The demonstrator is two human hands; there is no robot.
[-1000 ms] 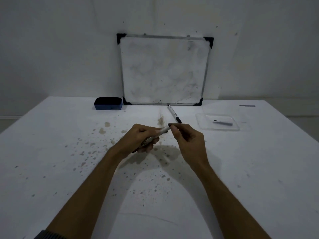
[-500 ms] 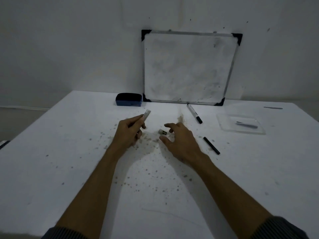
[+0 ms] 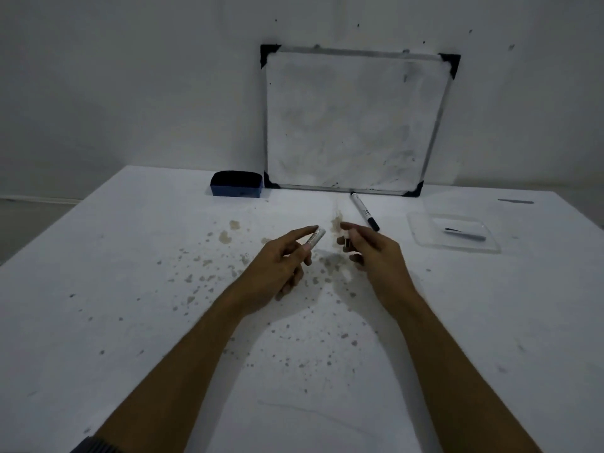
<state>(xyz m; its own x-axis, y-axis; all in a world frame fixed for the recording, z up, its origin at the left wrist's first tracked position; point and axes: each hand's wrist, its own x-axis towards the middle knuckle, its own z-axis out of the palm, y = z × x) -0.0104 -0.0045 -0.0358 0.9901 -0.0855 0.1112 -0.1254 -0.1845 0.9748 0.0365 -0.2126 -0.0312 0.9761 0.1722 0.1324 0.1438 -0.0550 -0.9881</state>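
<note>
My left hand point(image 3: 281, 266) grips a pale grey marker barrel point(image 3: 315, 239), whose open end points up and to the right. My right hand point(image 3: 369, 253) pinches a small dark end piece point(image 3: 346, 242) between thumb and fingers, a short gap to the right of the barrel. Both hands hover just above the stained middle of the white table point(image 3: 130, 289). A second marker point(image 3: 364, 211) with a dark cap lies on the table behind my right hand.
A smudged whiteboard point(image 3: 353, 119) leans against the wall at the back. A blue eraser point(image 3: 237, 188) sits to its left. At the right stands a clear shallow tray point(image 3: 425, 237) holding a thin dark stick point(image 3: 465, 235). Brown stains dot the tabletop.
A second ago both hands held the marker together. They have pulled apart: my left hand keeps the barrel, my right hand has lifted the small end piece. A black rod seen earlier is out of sight.
</note>
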